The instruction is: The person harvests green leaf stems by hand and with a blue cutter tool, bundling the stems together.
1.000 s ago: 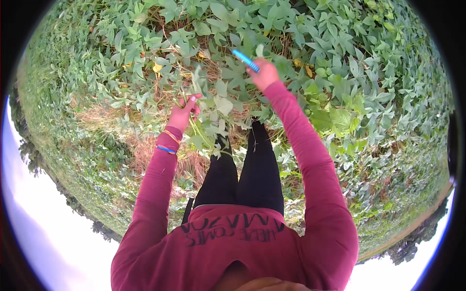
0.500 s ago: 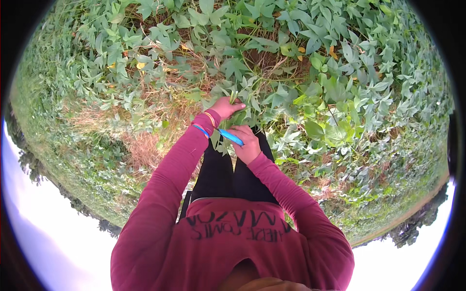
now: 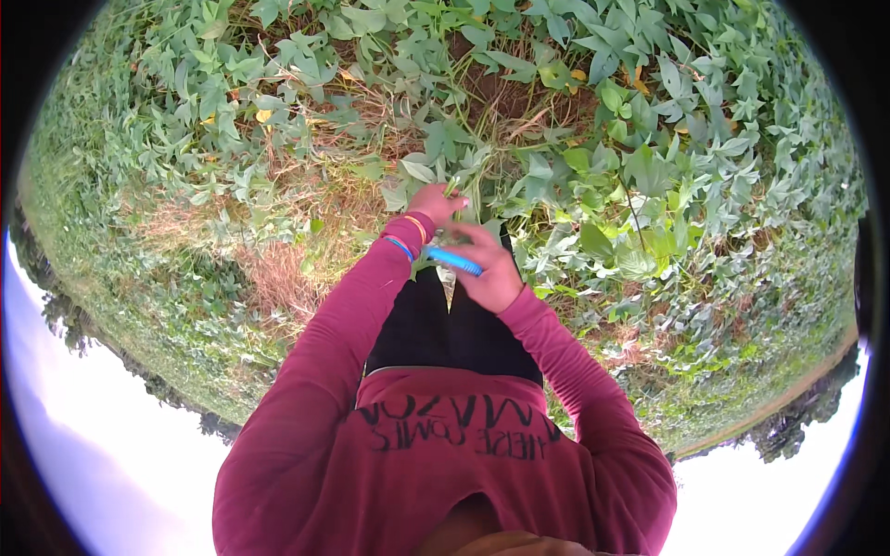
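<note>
My left hand [image 3: 435, 201] pinches stems [image 3: 451, 188] at eleven o'clock from my right hand [image 3: 494, 271], whose loose fingers hold a blue tool [image 3: 454, 260] toward ten o'clock, so a slip could jab my left wrist [image 3: 423, 220].

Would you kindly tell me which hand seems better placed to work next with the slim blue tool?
Probably the right hand: it holds the slim blue tool. The left hand seems occupied, with green stems poking up from its grip.
</note>
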The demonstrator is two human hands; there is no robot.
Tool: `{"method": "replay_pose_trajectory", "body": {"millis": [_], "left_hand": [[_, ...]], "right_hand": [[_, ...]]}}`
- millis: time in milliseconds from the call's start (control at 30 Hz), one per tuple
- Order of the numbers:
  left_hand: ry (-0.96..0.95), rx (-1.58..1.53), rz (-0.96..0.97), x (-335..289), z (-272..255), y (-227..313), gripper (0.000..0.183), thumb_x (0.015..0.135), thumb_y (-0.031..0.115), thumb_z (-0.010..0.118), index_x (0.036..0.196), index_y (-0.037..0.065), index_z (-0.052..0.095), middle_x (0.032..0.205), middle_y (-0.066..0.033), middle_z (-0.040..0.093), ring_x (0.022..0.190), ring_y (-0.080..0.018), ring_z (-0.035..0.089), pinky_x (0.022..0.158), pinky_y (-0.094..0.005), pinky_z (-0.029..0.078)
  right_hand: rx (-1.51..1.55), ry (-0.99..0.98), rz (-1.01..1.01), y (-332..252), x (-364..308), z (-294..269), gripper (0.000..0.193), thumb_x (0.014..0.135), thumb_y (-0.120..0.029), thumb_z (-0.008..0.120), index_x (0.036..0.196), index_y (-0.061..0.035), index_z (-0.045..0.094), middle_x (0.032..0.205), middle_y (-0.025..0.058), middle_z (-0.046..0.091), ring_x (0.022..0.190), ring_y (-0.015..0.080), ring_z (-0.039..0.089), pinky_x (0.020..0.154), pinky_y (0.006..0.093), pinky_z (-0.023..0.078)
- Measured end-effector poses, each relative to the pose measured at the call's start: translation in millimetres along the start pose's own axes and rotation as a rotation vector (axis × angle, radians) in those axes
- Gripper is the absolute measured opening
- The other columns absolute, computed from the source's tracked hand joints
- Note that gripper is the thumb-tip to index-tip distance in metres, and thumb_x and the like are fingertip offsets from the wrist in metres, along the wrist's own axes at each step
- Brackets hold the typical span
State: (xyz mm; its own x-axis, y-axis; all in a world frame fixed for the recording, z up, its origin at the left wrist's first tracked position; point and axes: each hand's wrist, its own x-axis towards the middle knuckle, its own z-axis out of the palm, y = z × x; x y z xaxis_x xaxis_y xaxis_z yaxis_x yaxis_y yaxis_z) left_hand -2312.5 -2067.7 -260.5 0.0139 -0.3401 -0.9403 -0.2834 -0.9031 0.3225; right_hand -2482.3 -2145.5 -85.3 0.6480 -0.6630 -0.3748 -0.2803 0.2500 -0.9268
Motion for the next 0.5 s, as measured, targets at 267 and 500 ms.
{"method": "replay_pose_trajectory", "body": {"millis": [267,500], "left_hand": [[0.058,-0.076,-0.038,-26.2,-2.9,33.6,0.047,0.081,0.036,0.079,0.110,0.002,0.067,0.093,-0.0112,0.072,0.086,-0.0167,0.066,0.082,-0.0310,0.050],[0.064,-0.011,-0.017,-36.7,-7.6,35.8,0.042,0.082,0.036,0.079,0.105,0.003,0.067,0.085,-0.0067,0.070,0.077,-0.0163,0.062,0.077,-0.0317,0.050]], "right_hand": [[-1.162,-0.387,0.699,126.0,168.0,-112.5,0.035,0.095,-0.037,0.057,0.112,-0.0085,0.070,0.106,0.0142,0.071,0.092,0.0296,0.072,0.077,0.0426,0.058],[-1.411,-0.406,0.790,176.8,202.8,-79.7,0.026,0.093,-0.021,0.060,0.113,-0.0088,0.071,0.106,0.0118,0.073,0.093,0.0293,0.072,0.072,0.0486,0.058]]}}
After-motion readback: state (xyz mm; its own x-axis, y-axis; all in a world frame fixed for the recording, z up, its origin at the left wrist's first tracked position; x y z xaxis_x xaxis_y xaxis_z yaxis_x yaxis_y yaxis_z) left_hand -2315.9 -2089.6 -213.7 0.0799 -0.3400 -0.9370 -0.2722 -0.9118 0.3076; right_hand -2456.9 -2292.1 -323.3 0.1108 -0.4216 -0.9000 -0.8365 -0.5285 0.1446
